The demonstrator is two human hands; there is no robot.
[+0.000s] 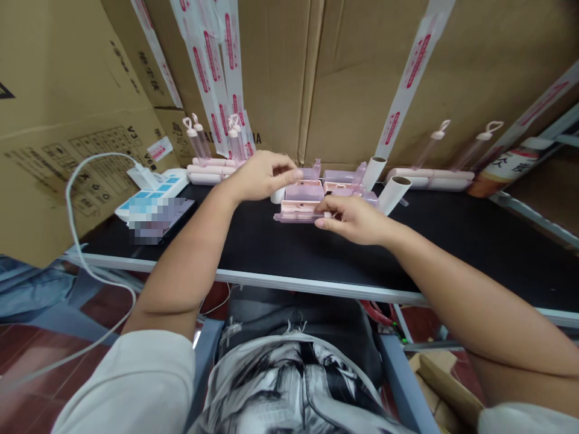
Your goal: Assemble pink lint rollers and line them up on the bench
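My left hand (262,175) is over the left end of a group of pale pink and translucent purple plastic cases (304,193), its thumb and forefinger extended and apart. A white rounded end (278,195) shows just below it. My right hand (355,219) has its thumb and fingers around the right end of the nearest case, a pink tray with a clear purplish shell (296,212), which lies on the black tabletop (253,241). Its fingertips are partly hidden by the case.
Pink-and-white cylinders with heart-looped clear tubes stand at back left (208,172) and back right (432,178). White tubes (393,194) lean right of the cases. A power strip (156,193) with a white cable is at left, a bottle (509,169) at right. Cardboard (353,72) walls the back.
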